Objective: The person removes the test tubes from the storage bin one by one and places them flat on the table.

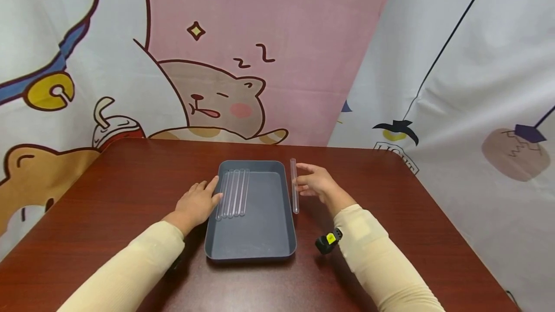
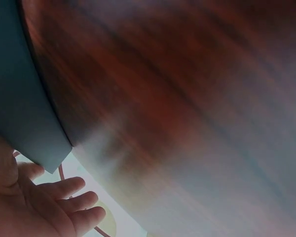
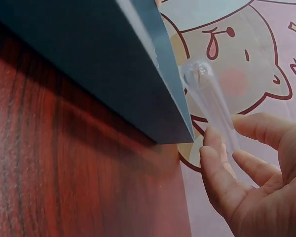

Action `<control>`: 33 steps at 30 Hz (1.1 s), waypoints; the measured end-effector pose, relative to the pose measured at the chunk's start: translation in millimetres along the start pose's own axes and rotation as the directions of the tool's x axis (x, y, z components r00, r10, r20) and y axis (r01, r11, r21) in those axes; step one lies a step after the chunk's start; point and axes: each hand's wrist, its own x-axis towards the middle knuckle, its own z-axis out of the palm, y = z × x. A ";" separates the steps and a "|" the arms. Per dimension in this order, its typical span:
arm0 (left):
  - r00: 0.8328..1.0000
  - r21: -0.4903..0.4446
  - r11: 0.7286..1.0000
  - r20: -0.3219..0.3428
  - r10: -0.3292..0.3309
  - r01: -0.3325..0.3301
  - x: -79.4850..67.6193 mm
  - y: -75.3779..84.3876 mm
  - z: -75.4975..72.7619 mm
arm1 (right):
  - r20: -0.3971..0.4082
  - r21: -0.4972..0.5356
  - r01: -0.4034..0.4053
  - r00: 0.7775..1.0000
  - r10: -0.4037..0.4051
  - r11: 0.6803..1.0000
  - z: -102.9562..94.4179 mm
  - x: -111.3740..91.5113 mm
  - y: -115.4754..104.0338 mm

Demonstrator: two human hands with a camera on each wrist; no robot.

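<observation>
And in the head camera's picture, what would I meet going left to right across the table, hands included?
Left hand → row of clear tubes lying in the gray tray → single clear tube just past the tray's right edge → right hand holding that tube.

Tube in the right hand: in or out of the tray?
Out: in the head view, the right hand holds the tube beside the tray, not inside it.

And here's a cloth-screened nook, room unclear: cartoon-printed cloth (image 1: 312, 52) hanging beyond the far edge of the desk (image 1: 134, 187)!
</observation>
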 end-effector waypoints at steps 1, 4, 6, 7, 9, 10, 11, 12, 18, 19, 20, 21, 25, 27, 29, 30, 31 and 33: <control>1.000 0.000 1.000 0.001 0.001 -0.001 0.1 -0.5 -0.1 | 0.002 -0.003 -0.001 1.000 0.001 1.000 -0.2 0.3 1.1; 1.000 0.004 1.000 0.006 0.004 -0.004 -0.3 -1.9 -0.6 | 0.006 -0.004 -0.011 1.000 0.011 1.000 0.2 1.6 4.7; 1.000 0.000 1.000 0.010 0.003 -0.003 -0.8 -2.4 -0.9 | 0.014 -0.005 -0.013 1.000 0.013 1.000 0.8 2.3 7.4; 1.000 -0.001 1.000 0.011 0.004 -0.004 -1.1 -2.5 -1.0 | 0.014 -0.004 -0.016 1.000 0.016 1.000 1.4 2.6 8.8; 1.000 -0.004 1.000 0.010 0.005 -0.005 -1.5 -2.7 -1.0 | 0.011 -0.006 -0.022 1.000 0.022 1.000 1.8 2.8 10.8; 1.000 -0.006 1.000 0.010 0.005 -0.005 -1.6 -2.7 -1.1 | 0.012 -0.009 -0.022 1.000 0.022 1.000 2.0 2.6 11.7; 1.000 -0.007 1.000 0.009 0.005 -0.005 -1.7 -2.6 -1.2 | 0.010 -0.010 -0.022 1.000 0.022 1.000 2.3 2.5 12.4; 1.000 -0.006 1.000 0.007 0.007 -0.007 -1.7 -2.6 -1.3 | 0.010 -0.015 -0.022 1.000 0.023 1.000 2.3 2.2 12.7; 1.000 -0.010 1.000 0.004 0.006 -0.006 -1.4 -1.5 -2.9 | 0.004 -0.024 -0.025 1.000 0.025 0.999 2.7 1.0 15.3; 1.000 -0.010 1.000 0.004 0.005 -0.005 -1.3 -1.3 -3.0 | 0.003 -0.028 -0.025 1.000 0.025 0.999 2.8 0.9 16.0; 1.000 -0.009 1.000 0.005 0.005 -0.005 -1.1 -1.2 -3.0 | 0.003 -0.035 -0.024 1.000 0.025 0.999 2.9 0.9 16.9; 1.000 -0.008 1.000 0.006 0.005 -0.005 -1.1 -1.0 -3.0 | 0.004 -0.041 -0.024 1.000 0.024 0.999 2.9 1.2 17.8; 1.000 0.001 1.000 0.006 0.009 -0.009 -0.9 -1.0 -2.4 | 0.007 -0.060 -0.023 1.000 0.023 0.998 3.1 1.8 20.7; 1.000 0.004 1.000 0.006 0.013 -0.013 -0.9 -1.0 -2.2 | 0.012 -0.059 -0.029 0.999 0.030 0.998 3.1 1.9 21.5; 1.000 0.006 1.000 0.004 0.017 -0.017 -0.6 -1.2 -1.8 | 0.016 -0.057 -0.038 0.999 0.039 0.998 3.2 1.8 22.4; 1.000 0.005 1.000 0.002 0.019 -0.019 -0.5 -1.2 -1.7 | 0.020 -0.056 -0.041 0.999 0.042 0.998 3.1 1.6 22.7; 1.000 0.005 1.000 0.002 0.020 -0.020 -0.4 -1.2 -1.6 | 0.021 -0.055 -0.044 0.999 0.045 0.998 3.3 1.7 23.3; 1.000 0.005 1.000 0.000 0.021 -0.021 -0.3 -0.9 -1.3 | 0.021 -0.055 -0.051 0.998 0.053 0.997 3.6 2.3 24.8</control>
